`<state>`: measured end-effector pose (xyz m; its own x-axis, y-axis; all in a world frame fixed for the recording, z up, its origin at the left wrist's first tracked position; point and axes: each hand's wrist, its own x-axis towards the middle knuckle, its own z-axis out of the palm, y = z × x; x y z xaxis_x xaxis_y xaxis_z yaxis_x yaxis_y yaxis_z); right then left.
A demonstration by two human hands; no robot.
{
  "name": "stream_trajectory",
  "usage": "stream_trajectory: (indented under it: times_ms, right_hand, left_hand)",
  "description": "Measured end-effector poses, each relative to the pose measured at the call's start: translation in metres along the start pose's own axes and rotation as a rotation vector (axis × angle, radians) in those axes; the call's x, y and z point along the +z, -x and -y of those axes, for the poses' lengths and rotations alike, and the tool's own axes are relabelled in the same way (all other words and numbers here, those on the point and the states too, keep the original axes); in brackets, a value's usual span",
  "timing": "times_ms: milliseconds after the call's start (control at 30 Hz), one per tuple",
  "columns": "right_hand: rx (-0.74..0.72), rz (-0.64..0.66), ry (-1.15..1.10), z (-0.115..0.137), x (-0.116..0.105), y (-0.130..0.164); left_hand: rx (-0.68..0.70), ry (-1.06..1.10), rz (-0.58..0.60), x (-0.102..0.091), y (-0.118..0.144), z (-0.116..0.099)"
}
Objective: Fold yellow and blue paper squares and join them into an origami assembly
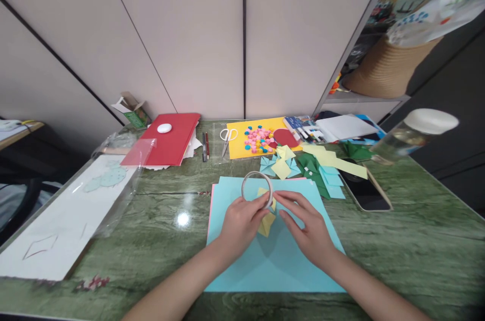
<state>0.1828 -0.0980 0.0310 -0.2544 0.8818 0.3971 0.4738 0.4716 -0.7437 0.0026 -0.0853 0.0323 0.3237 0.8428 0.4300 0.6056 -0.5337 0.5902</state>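
Observation:
My left hand (241,224) grips a roll of white tape (257,188), held upright above a light blue paper sheet (280,265) on the green marble table (159,230). My right hand (307,225) lies right of the roll with its fingertips at the roll's lower right edge, where the tape end seems to be. A small folded yellow paper piece (267,224) rests on the blue sheet between and under both hands, partly hidden by them.
Behind the sheet lie several folded paper pieces (282,165) in yellow, blue and green, a phone (364,190), scissors (228,136), a yellow sheet with pink and blue bits (259,139), pens (205,146) and a red folder (172,140). A white drawing sheet (68,220) lies at left, a jar (411,135) at right.

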Motion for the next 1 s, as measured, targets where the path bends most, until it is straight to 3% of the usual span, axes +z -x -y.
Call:
stream_trajectory:
  times_ms: [133, 267, 467, 600, 833, 1000]
  right_hand:
    - [0.061, -0.028, -0.066, 0.0007, -0.0018, -0.0016]
    - [0.090, -0.146, -0.038, -0.0010, -0.0052, -0.0039]
    - [-0.208, -0.127, 0.344, -0.0046, -0.0067, -0.0058]
    - [-0.279, -0.182, 0.500, -0.0046, -0.0058, -0.0065]
    - [-0.249, -0.312, 0.438, -0.0003, -0.0003, -0.0087]
    - [-0.218, -0.314, 0.470, -0.0030, 0.0008, -0.0076]
  left_hand:
    - [0.019, -0.015, -0.002, -0.0009, -0.0004, -0.0001]
    - [0.000, -0.021, 0.026, -0.0009, 0.0013, -0.0006]
    - [-0.005, -0.076, 0.093, 0.0014, 0.0028, -0.0002]
    - [0.002, -0.117, 0.120, 0.0028, 0.0030, 0.0010]
    - [0.241, -0.281, -0.044, 0.0055, 0.0080, 0.0026]
    - [0.263, -0.286, -0.053, 0.0026, 0.0076, -0.0015]
